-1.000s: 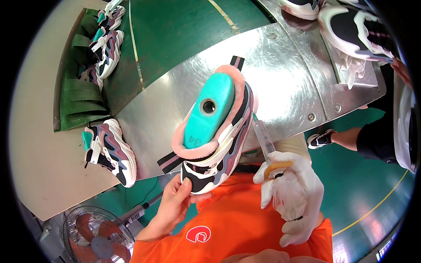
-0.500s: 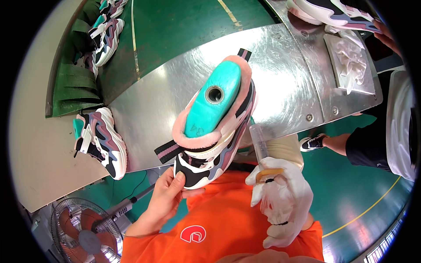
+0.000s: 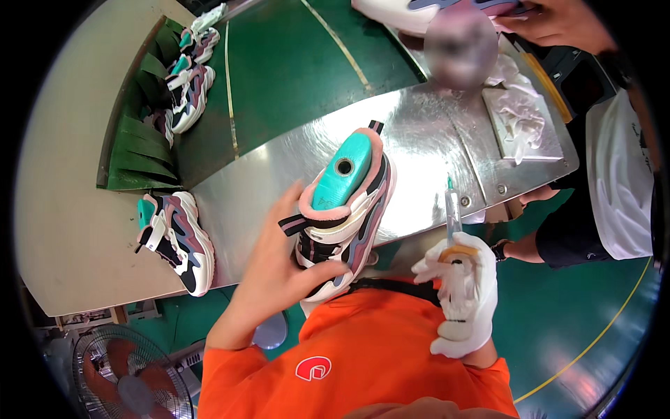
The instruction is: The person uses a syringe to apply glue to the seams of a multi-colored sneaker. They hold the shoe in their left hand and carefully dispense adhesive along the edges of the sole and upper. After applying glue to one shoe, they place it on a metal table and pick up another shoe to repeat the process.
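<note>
The bare left hand (image 3: 279, 269) clamps the shoe (image 3: 347, 209) against the desk (image 3: 426, 150) edge; the gloved right hand (image 3: 462, 293) grips a syringe (image 3: 453, 220) just beside it; best keep the shoe steady, needle aimed carefully.

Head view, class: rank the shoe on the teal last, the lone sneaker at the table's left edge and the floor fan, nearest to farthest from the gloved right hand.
From the right hand:
1. Shoe on the teal last, just left, in the left hand.
2. Lone sneaker, at the steel table's left edge.
3. Floor fan, lower left corner.
</note>
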Action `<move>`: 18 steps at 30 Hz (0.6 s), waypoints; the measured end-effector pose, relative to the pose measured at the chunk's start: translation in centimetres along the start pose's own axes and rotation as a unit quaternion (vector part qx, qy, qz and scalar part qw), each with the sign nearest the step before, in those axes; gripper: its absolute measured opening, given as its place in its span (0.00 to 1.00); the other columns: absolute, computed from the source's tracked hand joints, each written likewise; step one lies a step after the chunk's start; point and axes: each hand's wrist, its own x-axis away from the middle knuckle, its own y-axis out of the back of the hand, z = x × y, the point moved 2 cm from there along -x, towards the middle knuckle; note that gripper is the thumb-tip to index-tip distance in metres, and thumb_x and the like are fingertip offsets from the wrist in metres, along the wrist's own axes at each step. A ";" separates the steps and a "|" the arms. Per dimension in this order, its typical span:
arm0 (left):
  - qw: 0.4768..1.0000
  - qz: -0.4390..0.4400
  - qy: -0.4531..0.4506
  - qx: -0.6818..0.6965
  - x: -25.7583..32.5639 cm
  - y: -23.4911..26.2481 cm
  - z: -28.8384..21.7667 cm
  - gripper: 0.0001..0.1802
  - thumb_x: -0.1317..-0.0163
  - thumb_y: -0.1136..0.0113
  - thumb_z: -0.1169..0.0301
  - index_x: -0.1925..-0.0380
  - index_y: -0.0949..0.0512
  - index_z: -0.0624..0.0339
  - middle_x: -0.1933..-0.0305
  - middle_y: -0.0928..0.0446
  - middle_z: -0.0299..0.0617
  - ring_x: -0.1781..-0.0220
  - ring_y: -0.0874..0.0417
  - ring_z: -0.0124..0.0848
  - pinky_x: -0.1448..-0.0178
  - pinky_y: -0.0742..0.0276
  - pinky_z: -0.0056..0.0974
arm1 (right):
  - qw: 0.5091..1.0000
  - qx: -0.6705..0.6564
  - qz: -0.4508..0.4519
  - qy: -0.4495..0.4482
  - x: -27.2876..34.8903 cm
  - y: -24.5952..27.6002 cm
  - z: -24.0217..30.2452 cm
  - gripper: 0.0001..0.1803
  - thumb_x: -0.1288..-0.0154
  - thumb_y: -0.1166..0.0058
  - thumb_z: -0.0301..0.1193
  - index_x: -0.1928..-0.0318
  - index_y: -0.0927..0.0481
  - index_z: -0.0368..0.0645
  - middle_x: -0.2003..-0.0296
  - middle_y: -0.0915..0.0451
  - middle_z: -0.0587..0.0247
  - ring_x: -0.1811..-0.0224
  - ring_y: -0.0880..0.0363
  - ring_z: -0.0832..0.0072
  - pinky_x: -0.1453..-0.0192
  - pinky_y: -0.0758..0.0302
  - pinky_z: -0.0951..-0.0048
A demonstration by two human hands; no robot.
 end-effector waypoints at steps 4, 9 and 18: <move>0.985 -0.026 0.071 0.156 -0.5 -0.7 1.9 0.31 0.49 0.28 0.74 0.45 0.29 0.65 0.46 0.26 0.47 0.48 0.21 0.35 0.46 0.26 0.37 | 0.989 0.119 0.011 0.087 -0.8 -0.7 0.6 0.63 0.70 0.22 0.26 0.31 0.49 0.38 0.45 0.31 0.53 0.44 0.27 0.65 0.45 0.28 0.66; 0.943 -0.162 0.039 0.287 0.3 -0.1 3.7 0.19 0.48 0.38 0.81 0.53 0.26 0.71 0.71 0.22 0.42 0.80 0.25 0.22 0.80 0.35 0.28 | 0.983 0.126 -0.023 0.129 -0.9 0.2 1.0 0.59 0.70 0.28 0.20 0.33 0.47 0.35 0.47 0.29 0.54 0.45 0.27 0.65 0.37 0.32 0.64; 0.932 -0.243 -0.009 0.268 4.5 0.8 7.7 0.28 0.54 0.32 0.78 0.49 0.28 0.70 0.56 0.21 0.45 0.58 0.18 0.31 0.56 0.21 0.35 | 0.986 0.153 -0.029 0.064 -1.1 -0.5 0.3 0.59 0.70 0.31 0.19 0.31 0.47 0.39 0.48 0.29 0.54 0.46 0.23 0.63 0.41 0.28 0.63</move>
